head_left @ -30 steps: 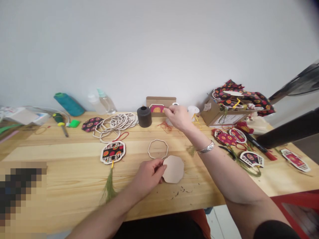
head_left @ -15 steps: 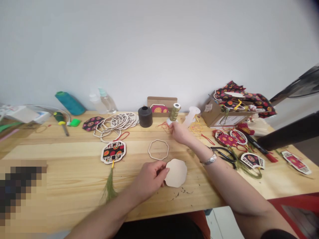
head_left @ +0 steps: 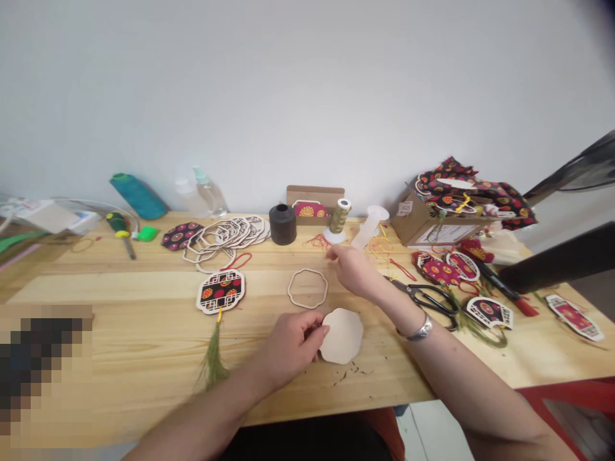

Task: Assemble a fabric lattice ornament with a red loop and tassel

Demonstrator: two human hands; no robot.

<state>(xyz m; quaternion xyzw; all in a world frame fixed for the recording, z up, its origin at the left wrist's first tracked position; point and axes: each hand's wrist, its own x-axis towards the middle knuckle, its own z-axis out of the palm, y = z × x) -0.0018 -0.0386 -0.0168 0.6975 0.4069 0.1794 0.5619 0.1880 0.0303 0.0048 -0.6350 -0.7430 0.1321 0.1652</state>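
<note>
My left hand (head_left: 300, 342) pinches the left edge of a pale, scalloped wooden plaque (head_left: 342, 336) between thumb and fingers, its plain face up. Just beyond it lies a thin wooden outline frame (head_left: 308, 288) of similar shape. My right hand (head_left: 354, 270), with a silver bracelet on the wrist, hovers right of that frame. Its fingers are curled together; whatever may be between them is hidden. Nearest to its fingertips are a tangle of red threads (head_left: 318, 241) and a spool of olive thread (head_left: 341, 218) on a white base.
On the left lies a tasselled ornament (head_left: 221, 292), with stacked wooden frames (head_left: 240, 232) behind. A black cone (head_left: 282, 225) and a white plastic spool (head_left: 371, 225) stand at the back. Black scissors (head_left: 432, 301), finished ornaments and a filled cardboard box (head_left: 432, 225) occupy the right.
My right hand has drawn back from the olive spool toward me, uncovering its white base and more of the scissors. My left hand still holds the plaque in nearly the same place.
</note>
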